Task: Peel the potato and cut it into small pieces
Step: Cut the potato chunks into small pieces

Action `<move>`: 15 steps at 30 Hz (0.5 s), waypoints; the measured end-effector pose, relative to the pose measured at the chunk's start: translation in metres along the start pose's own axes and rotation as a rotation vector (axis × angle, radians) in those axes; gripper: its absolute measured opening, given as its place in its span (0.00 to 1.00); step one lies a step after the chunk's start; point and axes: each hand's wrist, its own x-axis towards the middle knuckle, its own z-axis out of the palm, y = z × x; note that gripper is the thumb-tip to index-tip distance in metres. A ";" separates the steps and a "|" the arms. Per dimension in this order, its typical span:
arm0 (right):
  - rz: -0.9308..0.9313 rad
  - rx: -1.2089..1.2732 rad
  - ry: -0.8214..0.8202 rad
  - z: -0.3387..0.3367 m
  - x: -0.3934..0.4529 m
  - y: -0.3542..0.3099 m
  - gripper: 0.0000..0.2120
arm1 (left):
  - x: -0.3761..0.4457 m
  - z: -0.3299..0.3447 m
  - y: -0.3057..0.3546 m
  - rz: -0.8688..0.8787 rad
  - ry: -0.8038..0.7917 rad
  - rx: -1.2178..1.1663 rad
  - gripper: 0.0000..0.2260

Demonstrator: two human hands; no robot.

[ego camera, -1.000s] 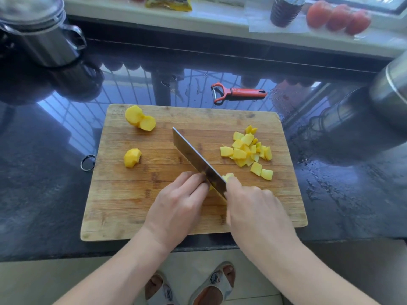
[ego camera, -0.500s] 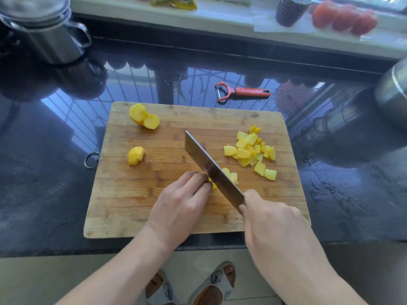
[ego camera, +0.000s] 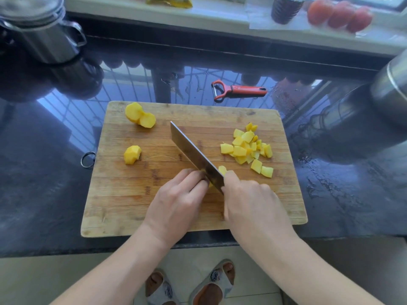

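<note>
A wooden cutting board (ego camera: pixel 123 194) lies on the black counter. My right hand (ego camera: pixel 251 201) grips the handle of a cleaver (ego camera: pixel 193 155), whose blade slants across the board's middle. My left hand (ego camera: pixel 178 199) has its fingers curled on a potato piece that is almost hidden beside the blade; a yellow bit (ego camera: pixel 222 169) shows on the blade's right. A heap of small potato cubes (ego camera: pixel 248 148) lies at the right. Two peeled chunks wait at the left: a larger one (ego camera: pixel 140 115) near the far edge, a smaller one (ego camera: pixel 131 154) below it.
A red peeler (ego camera: pixel 239 90) lies on the wet counter beyond the board. A steel pot (ego camera: pixel 41 34) stands far left, another steel vessel (ego camera: pixel 392 91) at the right edge. Tomatoes (ego camera: pixel 339 14) and a dark bottle (ego camera: pixel 285 7) sit on the sill.
The cleaver was drawn back toward me half a second ago and has slid forward again, down beside my left fingers. Another cut bit lies right of the blade.
</note>
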 end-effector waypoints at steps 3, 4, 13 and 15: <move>-0.023 0.050 0.047 0.000 0.015 0.002 0.08 | -0.001 0.000 0.001 0.000 0.004 0.003 0.08; -0.019 0.067 0.063 0.000 0.015 0.004 0.08 | -0.002 0.000 0.001 0.000 0.009 0.004 0.07; -0.019 0.061 0.108 -0.018 -0.024 0.012 0.14 | -0.003 0.001 0.000 0.017 0.037 0.013 0.07; 0.007 -0.006 0.052 -0.017 -0.026 0.011 0.18 | -0.002 0.001 0.001 0.019 0.038 0.015 0.07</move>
